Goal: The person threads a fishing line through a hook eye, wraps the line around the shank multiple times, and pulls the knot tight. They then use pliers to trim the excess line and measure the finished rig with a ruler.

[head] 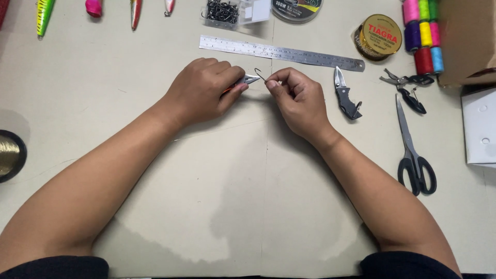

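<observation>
My left hand (204, 90) is closed around a small tool with an orange grip and a pointed metal tip (250, 79) that sticks out toward the right. My right hand (297, 98) pinches a dark fishing hook (260, 75) between thumb and forefinger, its bend just touching the tool's tip. Both hands rest on the beige table (232, 196), just below a steel ruler (281, 52).
A folding knife (345, 95), small pliers (408, 82) and black-handled scissors (413, 150) lie to the right. A gold line spool (380, 36), coloured thread spools (424, 31), a clear box of hooks (225, 13), fishing lures (44, 13) and a white box (480, 126) ring the table.
</observation>
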